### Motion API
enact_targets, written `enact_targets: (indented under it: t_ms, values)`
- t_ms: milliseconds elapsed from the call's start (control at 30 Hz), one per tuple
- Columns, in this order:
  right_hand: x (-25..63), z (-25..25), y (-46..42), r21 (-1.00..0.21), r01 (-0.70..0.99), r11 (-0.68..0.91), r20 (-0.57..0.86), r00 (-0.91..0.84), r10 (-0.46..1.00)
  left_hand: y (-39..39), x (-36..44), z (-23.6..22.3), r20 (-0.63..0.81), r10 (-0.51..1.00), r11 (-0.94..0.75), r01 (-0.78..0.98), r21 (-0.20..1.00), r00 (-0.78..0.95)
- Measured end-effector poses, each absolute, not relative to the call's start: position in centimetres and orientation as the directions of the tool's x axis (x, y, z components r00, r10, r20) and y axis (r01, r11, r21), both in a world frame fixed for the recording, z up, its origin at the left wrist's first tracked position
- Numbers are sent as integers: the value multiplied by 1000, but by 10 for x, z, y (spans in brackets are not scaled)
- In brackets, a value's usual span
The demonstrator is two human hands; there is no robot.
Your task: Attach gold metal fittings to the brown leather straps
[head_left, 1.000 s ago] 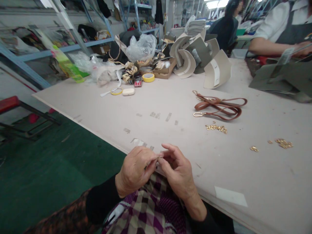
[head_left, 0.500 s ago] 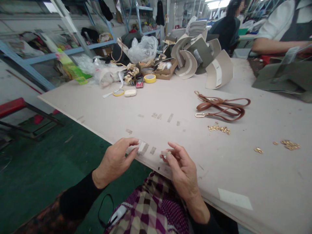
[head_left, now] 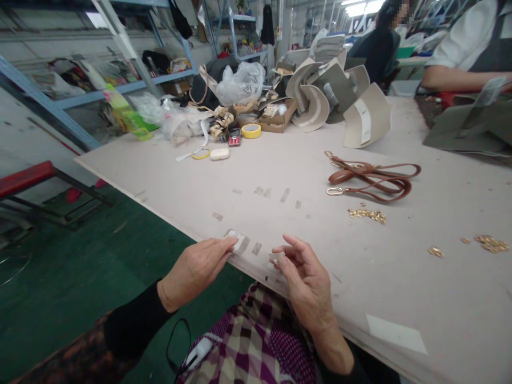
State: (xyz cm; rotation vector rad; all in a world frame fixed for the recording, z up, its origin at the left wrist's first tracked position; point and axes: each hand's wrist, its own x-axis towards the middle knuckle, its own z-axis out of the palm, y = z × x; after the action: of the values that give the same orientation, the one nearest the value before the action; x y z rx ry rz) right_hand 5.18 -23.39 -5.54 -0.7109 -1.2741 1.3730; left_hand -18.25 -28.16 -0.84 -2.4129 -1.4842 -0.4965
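Note:
My left hand (head_left: 199, 268) rests at the near edge of the pale table (head_left: 248, 176), its fingertips pressing a strip of clear tape (head_left: 237, 240) stuck there. My right hand (head_left: 304, 272) hovers beside it with thumb and fingers pinched on something small that I cannot make out. A brown leather strap (head_left: 372, 176) with gold clasps lies further out to the right. A short gold chain (head_left: 367, 215) lies just in front of the strap.
Loose gold rings (head_left: 490, 244) lie at the right. Curved grey and cream bag panels (head_left: 340, 96) stand at the back, with yellow tape rolls (head_left: 251, 130), a red phone (head_left: 234, 137) and plastic bags (head_left: 240, 82). Another person's arm (head_left: 456, 80) works at the far right.
My hands were pinched together over my lap. They have parted: the left went to the tape strip on the table edge, the right stayed pinched beside it.

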Motion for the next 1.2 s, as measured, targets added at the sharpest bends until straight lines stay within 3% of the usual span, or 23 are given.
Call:
enact_targets:
  t_ms: [100,767,1200]
  values:
    - [52,-55,-234,-945,-292,146,222,-249,943,-280,-184,-7,440,763,-481,871,-101,473]
    - [53,-55,-236,-954,-219,204,258,-257,931,-261,-164,22,190,715,-606,732,-312,673]
    - [53,-52,-237,-950,-236,203,265,-267,927,-251,-191,15,239,789,-569,820,-64,566]
